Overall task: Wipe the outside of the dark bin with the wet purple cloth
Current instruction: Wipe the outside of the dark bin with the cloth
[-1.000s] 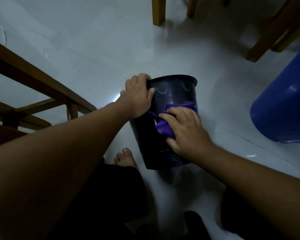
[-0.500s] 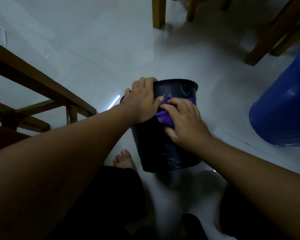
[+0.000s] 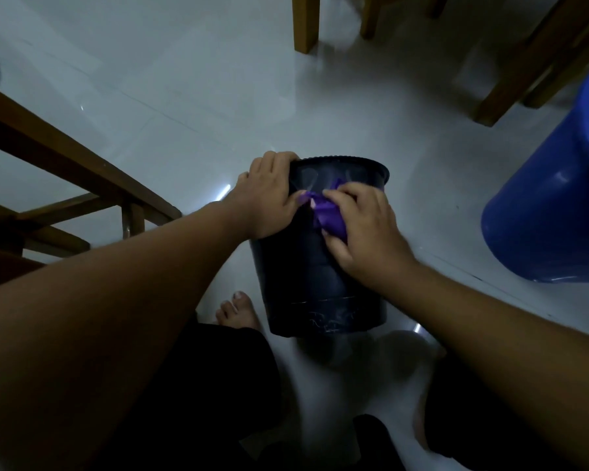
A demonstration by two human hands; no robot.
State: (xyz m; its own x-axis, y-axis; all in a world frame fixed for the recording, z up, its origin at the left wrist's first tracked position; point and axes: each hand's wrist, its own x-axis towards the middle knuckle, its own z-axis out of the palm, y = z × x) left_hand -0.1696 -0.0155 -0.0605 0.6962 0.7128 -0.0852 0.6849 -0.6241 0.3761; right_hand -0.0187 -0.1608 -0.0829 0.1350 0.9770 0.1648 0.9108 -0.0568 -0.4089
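Note:
The dark bin (image 3: 306, 283) lies tilted on the pale floor, its open mouth pointing away from me and its base toward me. My left hand (image 3: 269, 195) grips the rim on the left side of the bin. My right hand (image 3: 364, 232) presses the bunched purple cloth (image 3: 325, 215) against the upper wall of the bin, close to the rim. Most of the cloth is hidden under my fingers.
A large blue bucket (image 3: 555, 198) stands at the right. Wooden furniture rails (image 3: 72, 164) run along the left and wooden chair legs (image 3: 305, 25) stand at the back. My bare foot (image 3: 238, 311) rests just left of the bin's base.
My right hand has slid the purple cloth up the bin's wall toward the rim and toward my left hand. The bin has tipped slightly further, showing more of its base end.

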